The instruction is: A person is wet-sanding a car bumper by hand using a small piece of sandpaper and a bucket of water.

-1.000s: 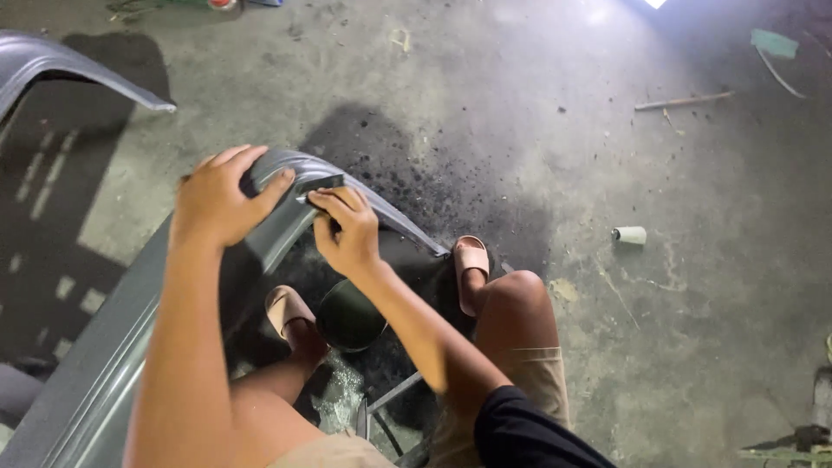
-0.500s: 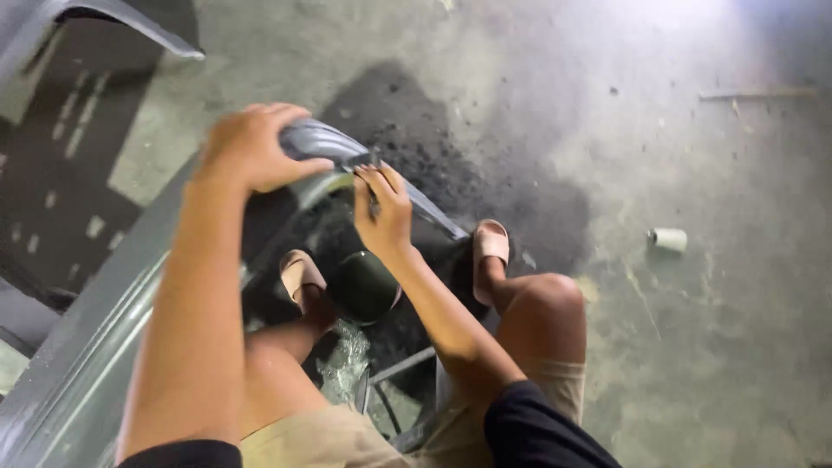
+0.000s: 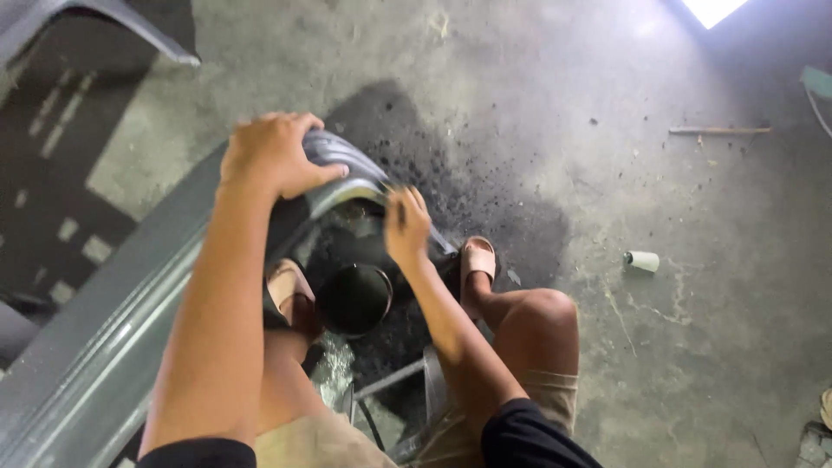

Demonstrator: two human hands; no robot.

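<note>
Left hand (image 3: 276, 156) atop curved grey panel (image 3: 104, 338), right hand (image 3: 406, 227) at its edge, above black bowl (image 3: 355, 299).

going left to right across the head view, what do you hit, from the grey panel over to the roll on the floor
grey panel → left hand gripping its curved end → black bowl on the floor → right hand → pink sandal → small white roll

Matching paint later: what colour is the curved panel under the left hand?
Grey, best seen in the head view: curved panel, left hand.
</note>
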